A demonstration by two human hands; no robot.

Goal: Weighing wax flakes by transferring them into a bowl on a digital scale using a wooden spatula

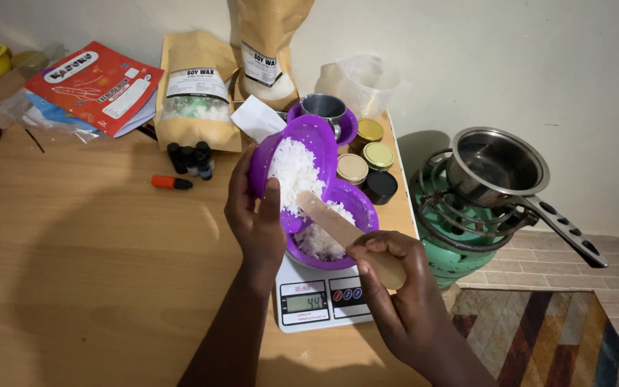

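Observation:
My left hand [253, 208] grips a purple bowl [308, 137] tilted on its side, full of white wax flakes [294, 172]. The flakes spill toward a second purple bowl [356, 202] that sits on a white digital kitchen scale [320, 301]. My right hand [395, 287] holds a flat wooden stick [338, 223], whose tip rests against the flakes at the tilted bowl's lip. The lower bowl holds a heap of flakes too.
Two brown paper pouches [196, 89] stand at the back with a clear plastic cup [364, 84] and a metal cup [322, 107]. Gold-lidded tins [367, 154], small dark bottles [189, 158], an orange marker [170, 183] and a red booklet [94, 84] lie on the wooden table. A steel pot [496, 166] sits on a green gas burner at right.

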